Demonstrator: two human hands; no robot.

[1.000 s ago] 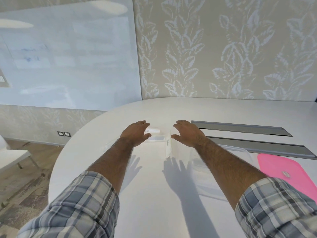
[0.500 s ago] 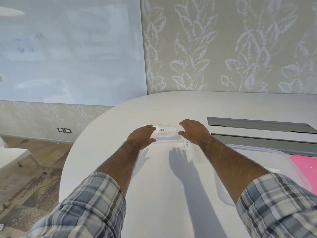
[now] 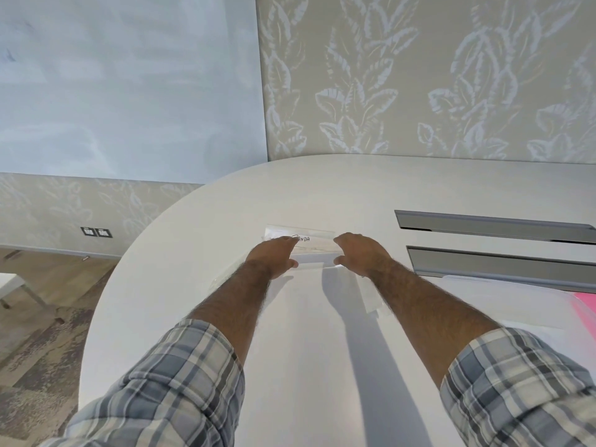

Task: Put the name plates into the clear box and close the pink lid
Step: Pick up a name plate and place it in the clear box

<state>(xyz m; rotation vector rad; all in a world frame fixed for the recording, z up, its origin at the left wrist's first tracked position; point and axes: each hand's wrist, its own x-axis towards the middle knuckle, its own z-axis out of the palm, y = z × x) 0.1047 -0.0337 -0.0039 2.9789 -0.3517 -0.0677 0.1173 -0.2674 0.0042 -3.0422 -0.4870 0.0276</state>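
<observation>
A clear name plate with handwritten letters stands on the white table, straight ahead of me. My left hand clasps its left end, fingers over the top and thumb at the front. My right hand clasps the right end the same way. A second clear plate lies flat beside my right forearm. Another clear piece lies under my left wrist. The clear box is faint at the right, and a sliver of the pink lid shows at the frame edge.
Two grey cable slots run across the table behind the box. The table's rounded edge curves away on the left, with floor and a white chair beyond. A whiteboard and a leaf-patterned wall stand behind the table.
Both hands have closed in from hovering apart onto the ends of the standing name plate. The view has shifted left, pushing the box and pink lid to the right edge.
</observation>
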